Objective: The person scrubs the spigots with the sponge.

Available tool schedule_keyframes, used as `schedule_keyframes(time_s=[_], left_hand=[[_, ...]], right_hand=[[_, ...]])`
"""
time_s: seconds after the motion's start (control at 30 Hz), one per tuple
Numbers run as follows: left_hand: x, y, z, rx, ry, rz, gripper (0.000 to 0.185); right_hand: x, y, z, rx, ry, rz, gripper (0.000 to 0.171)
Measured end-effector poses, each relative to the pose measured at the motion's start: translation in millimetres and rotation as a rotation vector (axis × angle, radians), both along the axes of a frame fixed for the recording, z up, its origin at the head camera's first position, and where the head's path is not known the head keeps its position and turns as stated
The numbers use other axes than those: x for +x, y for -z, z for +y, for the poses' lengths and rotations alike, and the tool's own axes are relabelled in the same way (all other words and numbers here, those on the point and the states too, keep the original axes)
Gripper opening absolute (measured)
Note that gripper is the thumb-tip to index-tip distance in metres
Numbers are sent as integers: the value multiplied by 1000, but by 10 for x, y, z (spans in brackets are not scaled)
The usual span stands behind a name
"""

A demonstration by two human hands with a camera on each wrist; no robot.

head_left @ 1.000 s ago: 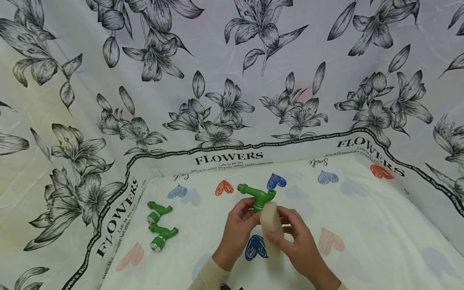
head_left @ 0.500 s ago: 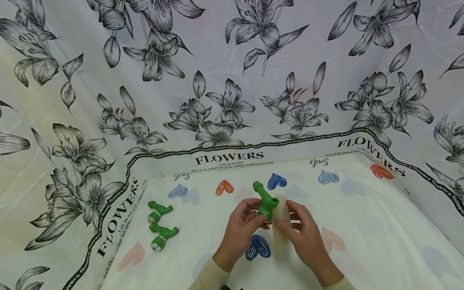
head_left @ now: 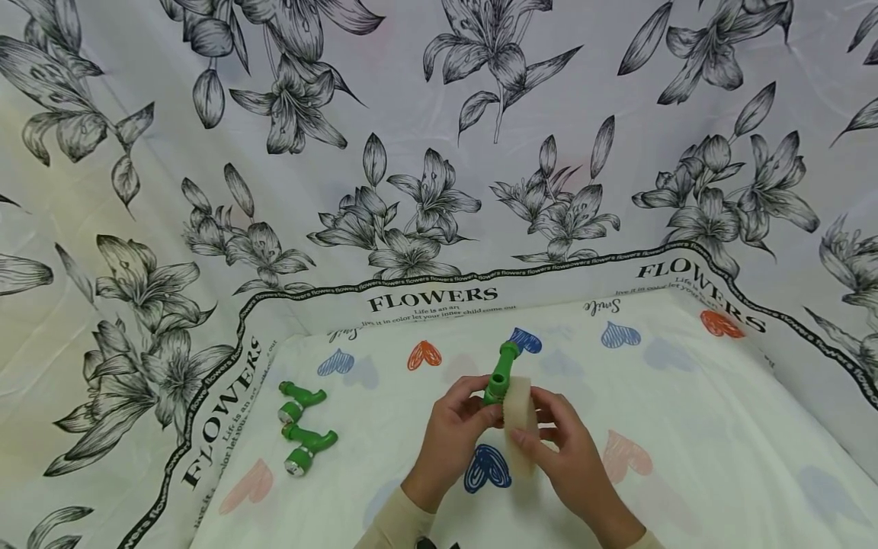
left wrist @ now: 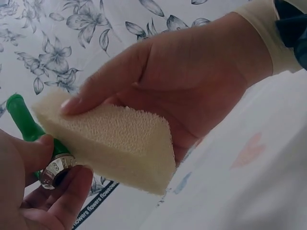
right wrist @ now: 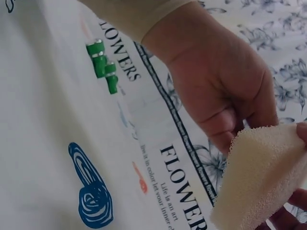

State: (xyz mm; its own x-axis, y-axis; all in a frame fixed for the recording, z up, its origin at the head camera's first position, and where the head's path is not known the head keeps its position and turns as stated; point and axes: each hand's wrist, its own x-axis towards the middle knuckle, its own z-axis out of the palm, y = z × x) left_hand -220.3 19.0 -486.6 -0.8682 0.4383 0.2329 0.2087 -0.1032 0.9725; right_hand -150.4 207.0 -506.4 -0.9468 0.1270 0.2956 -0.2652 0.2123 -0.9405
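Observation:
My left hand (head_left: 458,427) grips a green plastic tap (head_left: 499,374) by its lower end, its spout pointing up and away; the tap's (left wrist: 29,129) metal end shows between my fingers in the left wrist view. My right hand (head_left: 557,450) holds a cream sponge (head_left: 517,415) pressed against the tap's right side. The sponge (left wrist: 112,139) lies between thumb and fingers, its coarse face toward the tap. In the right wrist view the sponge (right wrist: 261,177) fills the lower right, with my left hand (right wrist: 218,91) behind it.
Two more green taps (head_left: 299,402) (head_left: 309,447) lie side by side on the heart-printed sheet (head_left: 686,427) at the left. Flower-printed cloth (head_left: 411,152) rises as a wall behind and at both sides.
The tap has turned in my left hand: its spout swung from pointing left to upright and slightly right. The sponge stayed against it, shifting a little up and left.

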Motion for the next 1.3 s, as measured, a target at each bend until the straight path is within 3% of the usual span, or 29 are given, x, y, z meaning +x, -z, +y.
schedule_keyframes(time_s=[0.17, 0.47, 0.7, 0.83, 0.97, 1.1, 1.3], left_hand=[[-9, 21, -12, -2, -39, -10, 36], [-1, 6, -28, -15, -20, -34, 37], [6, -4, -38, 8, 66, -2, 37], [11, 9, -59, 4, 141, -2, 37], [23, 17, -66, 6, 172, -5, 39], [19, 26, -47, -18, 118, 23, 38], [2, 39, -42, -98, -53, 81, 30]], right_hand=[[44, -20, -50, 14, -24, 15, 56], [63, -44, -70, 18, -19, -9, 57], [-2, 20, 36, 20, -12, -8, 53], [-50, 53, 120, -19, -12, -35, 48], [-58, 71, 146, -37, -6, -71, 47], [-35, 73, 102, -21, -10, -75, 49], [17, 47, 16, 10, -32, -32, 52]])
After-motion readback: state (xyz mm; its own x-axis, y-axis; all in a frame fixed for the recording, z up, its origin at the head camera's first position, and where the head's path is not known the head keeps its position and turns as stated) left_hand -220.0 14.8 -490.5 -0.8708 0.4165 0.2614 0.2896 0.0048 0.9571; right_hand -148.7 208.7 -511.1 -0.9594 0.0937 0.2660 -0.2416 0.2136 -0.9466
